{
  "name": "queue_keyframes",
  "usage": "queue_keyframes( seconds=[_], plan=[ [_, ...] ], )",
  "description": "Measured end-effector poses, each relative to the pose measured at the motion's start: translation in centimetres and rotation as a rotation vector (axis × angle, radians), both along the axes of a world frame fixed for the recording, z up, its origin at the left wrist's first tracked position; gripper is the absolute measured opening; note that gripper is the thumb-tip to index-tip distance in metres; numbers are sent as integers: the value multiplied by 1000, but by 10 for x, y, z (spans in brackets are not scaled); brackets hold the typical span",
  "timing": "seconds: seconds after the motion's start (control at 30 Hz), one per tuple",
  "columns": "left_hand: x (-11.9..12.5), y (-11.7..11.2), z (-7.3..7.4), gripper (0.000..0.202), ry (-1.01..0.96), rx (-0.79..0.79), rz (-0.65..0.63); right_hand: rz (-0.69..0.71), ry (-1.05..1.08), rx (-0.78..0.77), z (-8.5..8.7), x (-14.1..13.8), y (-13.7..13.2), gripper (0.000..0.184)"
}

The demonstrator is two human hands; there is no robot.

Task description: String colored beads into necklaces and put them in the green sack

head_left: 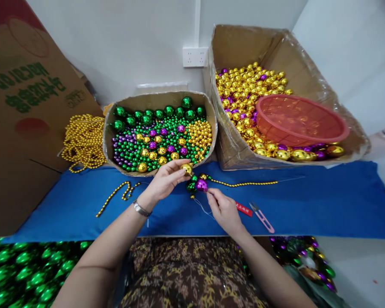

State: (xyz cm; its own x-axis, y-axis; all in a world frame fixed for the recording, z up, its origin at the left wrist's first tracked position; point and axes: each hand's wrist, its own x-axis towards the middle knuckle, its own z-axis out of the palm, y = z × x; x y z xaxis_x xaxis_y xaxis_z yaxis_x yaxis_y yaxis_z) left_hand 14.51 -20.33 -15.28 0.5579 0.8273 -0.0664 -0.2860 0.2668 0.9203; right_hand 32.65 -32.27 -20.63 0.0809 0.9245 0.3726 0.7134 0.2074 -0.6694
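My left hand point(170, 179) is closed, with a gold bead point(186, 169) pinched between thumb and fingers. Just below it hangs a cluster with a purple bead point(201, 185) and green beads point(191, 185) on thin thread. My right hand point(223, 210) is closed beside the purple bead, its fingertips pinched together at the thread; the thread between them is too fine to make out fully. From the cluster a string of small gold beads point(244, 185) runs right along the blue cloth. Another short gold bead string point(115, 196) lies left of my left wrist.
Behind my hands stands a box point(160, 96) of green, purple and gold beads. A larger carton point(240, 158) at right holds gold beads and a red basket point(303, 122). Pink thread snips point(263, 219) and a red label point(244, 208) lie on the blue cloth point(324, 205).
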Motion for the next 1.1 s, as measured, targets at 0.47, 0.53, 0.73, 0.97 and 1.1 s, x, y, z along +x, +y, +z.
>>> queue_keyframes(
  seconds=[0.47,0.53,0.73,0.97,1.1],
  plan=[
    [0,-13,-14,37,68,181,103,21,67,12,-8,4,0,21],
    [-1,-14,-15,36,69,161,91,17,100,-7,-8,5,0,21],
    [-2,-12,-11,36,70,114,68,113,487,-208,-20,4,-3,21],
    [-3,-10,-6,34,111,178,23,203,795,-267,-30,-5,2,35],
    [-8,-6,0,39,112,220,-59,194,800,-193,-27,-6,5,39]
  ],
)
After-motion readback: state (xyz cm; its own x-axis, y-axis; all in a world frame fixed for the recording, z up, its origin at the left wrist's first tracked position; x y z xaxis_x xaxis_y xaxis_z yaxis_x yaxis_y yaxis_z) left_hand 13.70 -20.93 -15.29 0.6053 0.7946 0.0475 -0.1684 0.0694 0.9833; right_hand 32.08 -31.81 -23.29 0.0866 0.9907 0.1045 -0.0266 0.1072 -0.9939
